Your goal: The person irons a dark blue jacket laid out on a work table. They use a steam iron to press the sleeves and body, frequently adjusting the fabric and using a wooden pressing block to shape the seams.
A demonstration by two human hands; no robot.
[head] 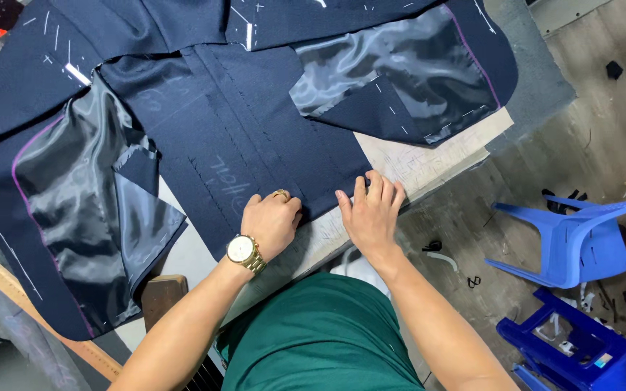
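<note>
A dark navy jacket piece (240,130) lies spread inside out on the work table (429,163), with shiny grey lining panels (393,61) at left and right and white chalk and basting marks. My left hand (271,223), wearing a gold watch and ring, is curled on the near hem of the fabric. My right hand (371,210) lies flat beside it, fingers pressing the same hem edge at the table's front edge. Neither hand holds a tool.
A light blue plastic chair (581,235) and a darker blue stool (581,351) stand on the floor at right. Small scraps lie on the grey floor (472,282). A wooden ruler edge (30,311) runs along the lower left.
</note>
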